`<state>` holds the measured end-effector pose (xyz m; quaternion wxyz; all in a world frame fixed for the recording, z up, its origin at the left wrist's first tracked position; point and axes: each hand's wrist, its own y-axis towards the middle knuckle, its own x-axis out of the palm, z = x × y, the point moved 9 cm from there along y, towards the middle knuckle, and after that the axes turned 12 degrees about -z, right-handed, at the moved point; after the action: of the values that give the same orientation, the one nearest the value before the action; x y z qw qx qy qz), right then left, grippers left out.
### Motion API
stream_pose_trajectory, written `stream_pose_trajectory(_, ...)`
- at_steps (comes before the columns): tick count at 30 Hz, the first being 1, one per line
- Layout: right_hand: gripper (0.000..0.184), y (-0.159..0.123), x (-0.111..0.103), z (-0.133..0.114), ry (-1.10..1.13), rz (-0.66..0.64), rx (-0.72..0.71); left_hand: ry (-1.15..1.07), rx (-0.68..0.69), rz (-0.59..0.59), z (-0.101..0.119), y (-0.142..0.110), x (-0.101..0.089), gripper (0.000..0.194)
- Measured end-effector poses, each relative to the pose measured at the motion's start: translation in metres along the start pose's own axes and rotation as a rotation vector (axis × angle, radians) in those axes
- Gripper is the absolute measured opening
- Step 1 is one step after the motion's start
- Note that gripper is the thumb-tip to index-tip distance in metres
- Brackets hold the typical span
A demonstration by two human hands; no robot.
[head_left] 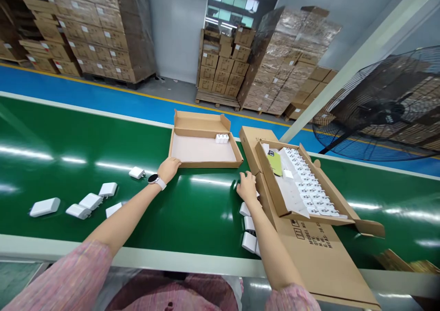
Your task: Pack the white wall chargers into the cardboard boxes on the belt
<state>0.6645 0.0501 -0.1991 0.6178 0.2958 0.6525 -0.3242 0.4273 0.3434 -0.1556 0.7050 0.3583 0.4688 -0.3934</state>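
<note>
My left hand has its fingers curled over the front left rim of a shallow open cardboard tray. A small block of white power adapters stands against the tray's back wall. Several loose white adapters lie on the belt to the left of my left wrist. My right hand rests with spread fingers beside a large cardboard carton, just above a short row of white adapters. A white edge shows under those fingers. Inside the carton's raised lid, rows of white adapters lie packed.
A green conveyor belt with a pale metal front edge runs under everything. Behind it are a blue floor strip, stacked cartons on wooden pallets, and a caged floor fan at the right, beside a pale diagonal post.
</note>
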Motion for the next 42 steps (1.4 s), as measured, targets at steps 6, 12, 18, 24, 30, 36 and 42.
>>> stream_pose_trajectory(6,0.038,-0.004,-0.016,0.014,0.037,0.123,0.136,-0.036,0.074,-0.023,0.025,0.035,0.011,0.034)
stream_pose_trajectory(12,0.04,-0.017,-0.037,0.012,0.128,0.23,0.11,-0.082,0.147,-0.051,0.048,0.046,0.017,0.031)
stream_pose_trajectory(18,0.039,-0.054,-0.054,-0.045,0.341,0.316,-0.134,-0.129,0.151,-0.096,0.075,0.043,0.03,0.019)
stream_pose_trajectory(24,0.04,-0.131,-0.024,-0.119,0.59,0.077,-0.43,-0.111,0.166,-0.164,0.044,-0.009,0.013,0.057)
stream_pose_trajectory(30,0.045,-0.155,-0.011,-0.151,0.708,-0.088,-0.477,-0.022,0.032,-0.369,-0.029,-0.062,-0.008,0.044)
stream_pose_trajectory(36,0.048,-0.137,-0.021,-0.181,0.747,-0.129,-0.558,-0.37,0.217,-0.415,0.042,-0.086,0.009,0.036)
stream_pose_trajectory(42,0.061,-0.133,-0.009,-0.188,0.592,-0.207,-0.624,-0.171,0.139,-0.443,0.069,-0.119,0.009,0.062)
